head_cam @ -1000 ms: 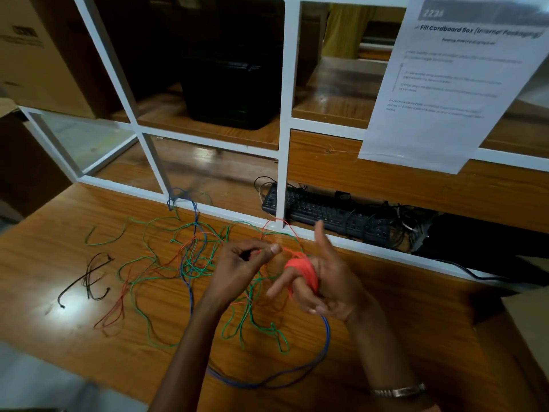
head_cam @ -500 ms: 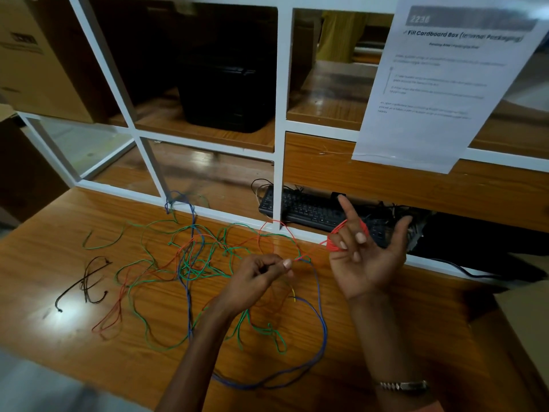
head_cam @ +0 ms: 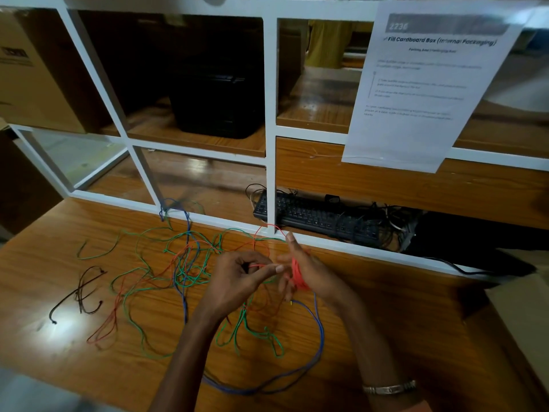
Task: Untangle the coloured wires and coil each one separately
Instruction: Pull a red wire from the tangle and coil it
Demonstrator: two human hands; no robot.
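Pinching the red wire (head_cam: pixel 258 266) between thumb and forefinger, our left hand (head_cam: pixel 240 281) feeds it across to our right hand (head_cam: pixel 309 270), whose straight fingers (head_cam: pixel 290 239) carry a red coil (head_cam: pixel 297 273) wound around them; green wires (head_cam: pixel 190 281) and a blue wire (head_cam: pixel 319 337) sprawl tangled on the worktop (head_cam: pixel 386 337) beneath

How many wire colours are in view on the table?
4: red wound round the right hand, green and blue tangled mid-table, black apart at left. Others may hide in the tangle.

Red wire (head_cam: pixel 298 275) part-coiled; green (head_cam: pixel 190 278), blue (head_cam: pixel 319 337) wires tangled.
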